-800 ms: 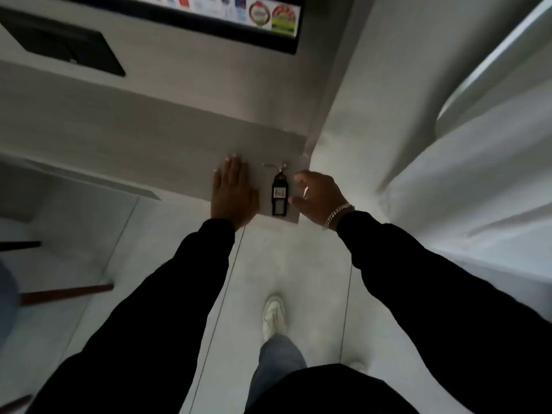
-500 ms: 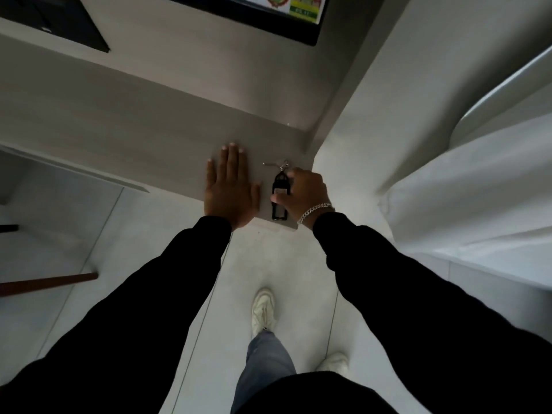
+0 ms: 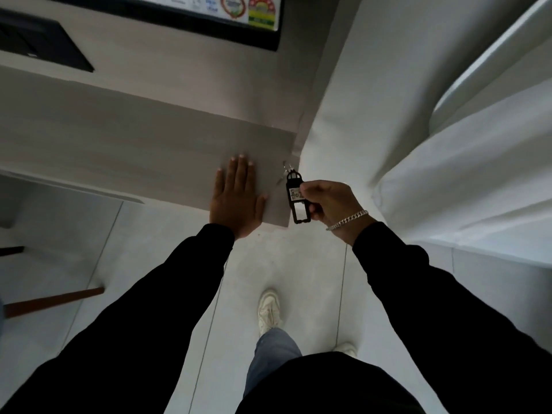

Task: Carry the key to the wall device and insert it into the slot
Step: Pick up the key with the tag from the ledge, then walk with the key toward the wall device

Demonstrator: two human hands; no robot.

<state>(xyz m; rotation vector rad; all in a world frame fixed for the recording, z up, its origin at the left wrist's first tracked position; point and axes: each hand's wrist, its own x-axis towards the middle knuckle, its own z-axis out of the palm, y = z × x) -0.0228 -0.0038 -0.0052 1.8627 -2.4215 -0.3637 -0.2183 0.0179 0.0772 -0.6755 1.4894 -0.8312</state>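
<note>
Right hand (image 3: 328, 204) pinches key fob (image 3: 295, 198); left hand (image 3: 236, 201) flat on shelf (image 3: 149, 150).

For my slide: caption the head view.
Right hand lifts key fob off desk; left hand rests flat.

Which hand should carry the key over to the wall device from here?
Right. The right hand already pinches the black key tag, key dangling off it. The left hand lies flat and empty on the shelf.
</note>
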